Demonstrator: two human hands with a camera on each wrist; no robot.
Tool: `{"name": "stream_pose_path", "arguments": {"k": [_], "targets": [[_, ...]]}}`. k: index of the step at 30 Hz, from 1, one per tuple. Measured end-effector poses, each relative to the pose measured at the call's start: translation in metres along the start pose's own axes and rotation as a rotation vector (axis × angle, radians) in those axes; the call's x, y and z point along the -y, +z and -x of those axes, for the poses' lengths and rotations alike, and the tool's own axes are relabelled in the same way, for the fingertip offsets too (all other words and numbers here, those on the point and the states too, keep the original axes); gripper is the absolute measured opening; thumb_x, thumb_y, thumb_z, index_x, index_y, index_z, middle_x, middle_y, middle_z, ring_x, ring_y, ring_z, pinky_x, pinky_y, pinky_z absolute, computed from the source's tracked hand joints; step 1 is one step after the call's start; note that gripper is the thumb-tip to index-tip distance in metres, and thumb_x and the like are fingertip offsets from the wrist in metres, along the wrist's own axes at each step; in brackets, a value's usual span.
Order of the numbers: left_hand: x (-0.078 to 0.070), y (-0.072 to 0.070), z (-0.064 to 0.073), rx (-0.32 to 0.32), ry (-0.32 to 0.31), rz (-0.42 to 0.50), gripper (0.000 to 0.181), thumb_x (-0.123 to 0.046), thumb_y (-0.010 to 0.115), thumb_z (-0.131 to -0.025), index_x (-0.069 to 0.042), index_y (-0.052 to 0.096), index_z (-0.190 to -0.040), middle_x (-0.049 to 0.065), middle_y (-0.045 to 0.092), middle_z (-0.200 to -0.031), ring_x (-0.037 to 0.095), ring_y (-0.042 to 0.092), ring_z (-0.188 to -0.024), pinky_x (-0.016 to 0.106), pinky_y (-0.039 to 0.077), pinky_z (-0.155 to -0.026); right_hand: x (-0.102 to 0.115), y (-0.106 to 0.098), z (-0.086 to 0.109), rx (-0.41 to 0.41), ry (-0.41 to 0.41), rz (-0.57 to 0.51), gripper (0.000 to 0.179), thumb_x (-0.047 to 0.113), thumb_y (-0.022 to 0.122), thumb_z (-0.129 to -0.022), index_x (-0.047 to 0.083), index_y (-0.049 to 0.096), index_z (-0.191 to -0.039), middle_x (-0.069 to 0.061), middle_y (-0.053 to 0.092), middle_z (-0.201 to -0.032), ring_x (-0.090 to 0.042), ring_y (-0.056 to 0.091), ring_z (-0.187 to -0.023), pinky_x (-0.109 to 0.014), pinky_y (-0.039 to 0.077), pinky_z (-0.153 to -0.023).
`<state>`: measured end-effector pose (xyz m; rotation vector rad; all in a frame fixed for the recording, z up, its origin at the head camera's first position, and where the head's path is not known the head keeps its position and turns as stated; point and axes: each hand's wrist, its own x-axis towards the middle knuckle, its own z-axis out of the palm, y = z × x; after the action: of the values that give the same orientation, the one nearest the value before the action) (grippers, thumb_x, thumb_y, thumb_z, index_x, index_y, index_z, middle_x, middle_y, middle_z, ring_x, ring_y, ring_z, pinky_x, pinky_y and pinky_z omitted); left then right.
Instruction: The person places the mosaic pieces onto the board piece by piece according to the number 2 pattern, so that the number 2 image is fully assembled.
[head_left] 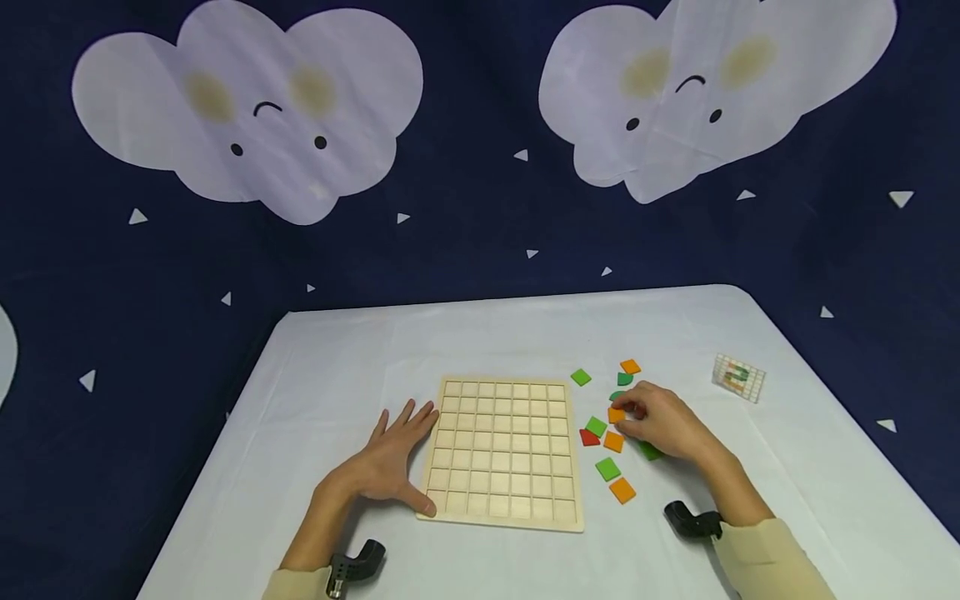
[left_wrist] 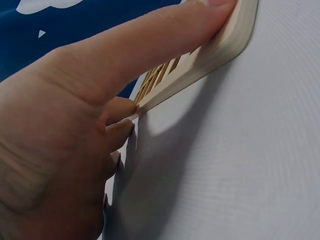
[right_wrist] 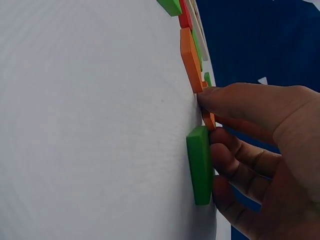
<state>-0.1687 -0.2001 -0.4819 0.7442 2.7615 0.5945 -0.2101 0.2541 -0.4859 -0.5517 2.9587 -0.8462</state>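
Note:
A square wooden grid board [head_left: 502, 454] lies flat, its cells bare. My left hand [head_left: 390, 462] spreads at its left edge, the thumb [left_wrist: 165, 40] resting on the near left corner and straight fingertips by the far part of that edge. To the right of the board, my right hand [head_left: 663, 421] pinches an orange square tile [head_left: 617, 415] between thumb and fingers, low among the loose pieces. A green tile [right_wrist: 200, 165] lies right beside the curled fingers. Closer to the board are another orange tile [head_left: 613, 442], a green tile [head_left: 596, 427] and a red piece [head_left: 589, 437].
Nearer me lie a green tile [head_left: 607, 469] and an orange tile [head_left: 622, 490]. Farther back are a green tile [head_left: 581, 377], an orange tile [head_left: 630, 366] and a rounded dark green piece [head_left: 625, 379]. A small pattern card [head_left: 738, 377] lies at the right on the white tablecloth [head_left: 360, 350].

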Motion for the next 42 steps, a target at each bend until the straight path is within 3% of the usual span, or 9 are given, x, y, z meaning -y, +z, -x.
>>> {"name": "stream_pose_path", "arguments": {"k": [7,26,42], "targets": [[-0.002,0.002,-0.002,0.017,-0.007,-0.034,0.151,-0.079,0.078,-0.036,-0.012,0.015,-0.155,0.003,0.008,-0.160,0.029,-0.002,-0.145,0.056,-0.004,-0.112,0.001,-0.001,0.002,-0.021,0.038,0.002,0.024,0.023,0.079,-0.080,0.014,0.071,-0.101,0.005,0.058,-0.088,-0.014,0.050,-0.077,-0.032,0.045,-0.068],[-0.002,0.003,-0.001,0.002,-0.007,-0.057,0.151,-0.081,0.077,-0.035,-0.013,0.016,-0.155,0.004,0.010,-0.160,0.029,-0.001,-0.145,0.056,-0.004,-0.112,0.010,0.002,-0.002,-0.095,-0.033,-0.059,0.024,0.023,0.079,-0.080,0.014,0.072,-0.102,0.006,0.058,-0.082,-0.012,0.053,-0.071,-0.030,0.046,-0.063],[0.000,0.004,0.002,-0.018,0.005,-0.040,0.149,-0.079,0.078,-0.036,-0.012,0.017,-0.155,0.005,0.012,-0.160,0.031,0.000,-0.145,0.058,-0.003,-0.112,0.020,0.008,-0.012,-0.089,-0.033,-0.154,0.025,0.030,0.079,-0.081,0.020,0.071,-0.102,0.008,0.059,-0.085,-0.015,0.053,-0.075,-0.030,0.047,-0.066]]}}
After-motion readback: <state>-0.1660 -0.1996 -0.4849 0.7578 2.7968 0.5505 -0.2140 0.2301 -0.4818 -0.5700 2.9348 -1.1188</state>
